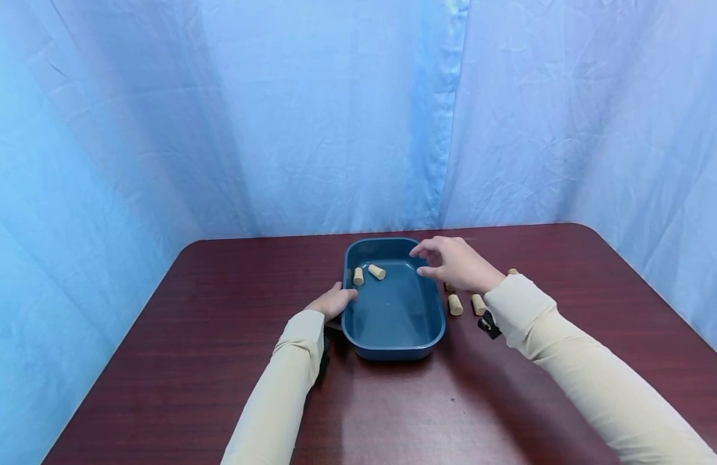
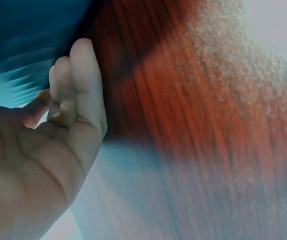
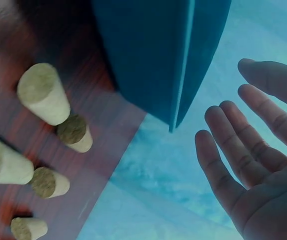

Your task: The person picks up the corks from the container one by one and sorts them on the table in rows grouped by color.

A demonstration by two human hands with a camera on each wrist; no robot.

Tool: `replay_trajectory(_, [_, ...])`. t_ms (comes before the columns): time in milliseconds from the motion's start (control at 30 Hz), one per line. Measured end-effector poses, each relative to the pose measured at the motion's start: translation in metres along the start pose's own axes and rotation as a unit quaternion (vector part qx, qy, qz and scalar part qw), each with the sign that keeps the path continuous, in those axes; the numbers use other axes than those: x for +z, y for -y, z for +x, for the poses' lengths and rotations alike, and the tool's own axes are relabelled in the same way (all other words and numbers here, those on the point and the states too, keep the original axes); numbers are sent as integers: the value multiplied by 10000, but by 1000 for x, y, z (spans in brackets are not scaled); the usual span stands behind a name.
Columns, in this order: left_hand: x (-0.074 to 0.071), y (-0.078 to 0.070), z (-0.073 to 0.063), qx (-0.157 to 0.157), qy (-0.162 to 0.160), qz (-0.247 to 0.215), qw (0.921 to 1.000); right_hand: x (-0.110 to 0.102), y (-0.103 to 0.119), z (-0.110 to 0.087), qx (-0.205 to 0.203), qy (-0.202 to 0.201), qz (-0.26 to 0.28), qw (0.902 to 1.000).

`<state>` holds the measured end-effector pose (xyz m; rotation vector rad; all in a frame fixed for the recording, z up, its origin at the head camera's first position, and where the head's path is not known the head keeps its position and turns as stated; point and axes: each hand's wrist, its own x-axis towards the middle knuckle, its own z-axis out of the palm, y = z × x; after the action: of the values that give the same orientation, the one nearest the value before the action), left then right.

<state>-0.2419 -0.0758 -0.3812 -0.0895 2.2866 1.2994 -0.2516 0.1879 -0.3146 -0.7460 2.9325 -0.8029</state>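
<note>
A blue rectangular tub with rounded corners stands on the table. Two tapered corks, one cork by the left wall and another cork beside it, lie inside. My left hand holds the tub's left side, thumb at the rim and fingers along the outer wall, as the left wrist view shows. Above the tub's right rim is my right hand, fingers spread and nothing held; its palm shows bare in the right wrist view. Several corks, including a large cork, sit on the table right of the tub.
The dark red wooden table has rounded far corners. Light blue curtains hang behind it and on both sides. A small black device shows at the right wrist.
</note>
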Motion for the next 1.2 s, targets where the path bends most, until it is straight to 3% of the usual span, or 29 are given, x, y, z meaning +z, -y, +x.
replay_trajectory(400, [3, 0, -3, 3, 12, -331, 9995, 5, 12, 28, 191, 307, 44, 9993])
replay_trajectory(1200, [3, -2, -2, -112, -107, -269, 9995, 28, 25, 71, 625, 903, 305, 9935])
